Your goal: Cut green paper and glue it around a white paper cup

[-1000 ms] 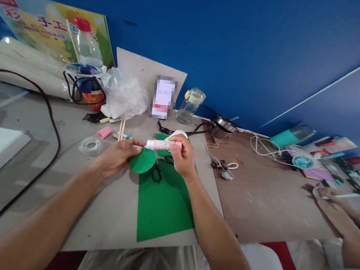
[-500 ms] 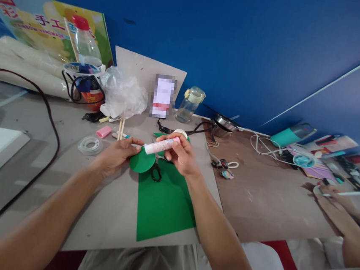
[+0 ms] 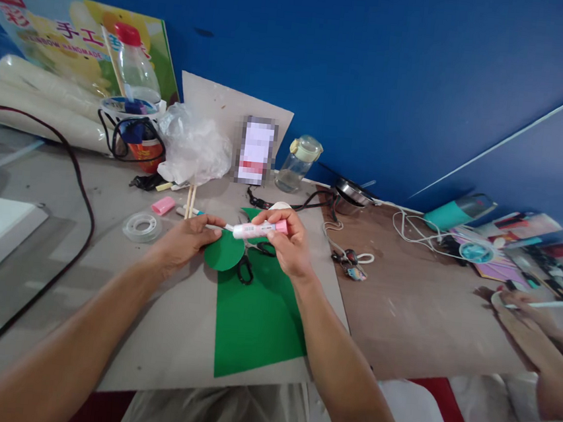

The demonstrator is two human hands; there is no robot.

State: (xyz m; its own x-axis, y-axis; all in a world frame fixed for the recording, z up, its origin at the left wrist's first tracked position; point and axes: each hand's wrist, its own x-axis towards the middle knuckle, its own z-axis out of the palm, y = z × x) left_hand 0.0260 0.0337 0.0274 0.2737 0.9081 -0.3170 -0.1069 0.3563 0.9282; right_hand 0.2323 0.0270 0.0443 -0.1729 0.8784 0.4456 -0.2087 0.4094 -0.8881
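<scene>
My left hand [image 3: 190,237] pinches the upper left edge of a green paper circle [image 3: 224,253]. In my right hand [image 3: 288,243] is a pink and white glue stick [image 3: 252,229], its white end pointing left at the circle's top edge. Whether the tip touches the paper I cannot tell. Black-handled scissors [image 3: 244,271] lie just right of the circle, their blades partly hidden. Beneath them a large green paper sheet [image 3: 257,328] reaches toward the table's front edge, and a cut green piece [image 3: 248,216] shows behind the glue stick.
A clear tape roll [image 3: 141,227], a pink eraser-like block [image 3: 163,205] and thin sticks [image 3: 190,201] lie near my left hand. Behind stand a phone [image 3: 256,150], a plastic bag [image 3: 195,146] and a glass bottle [image 3: 299,163]. At far right, another person's hand [image 3: 516,301] works.
My right hand has moved the glue stick slightly right and turned it more level. My left hand and the green circle have barely shifted.
</scene>
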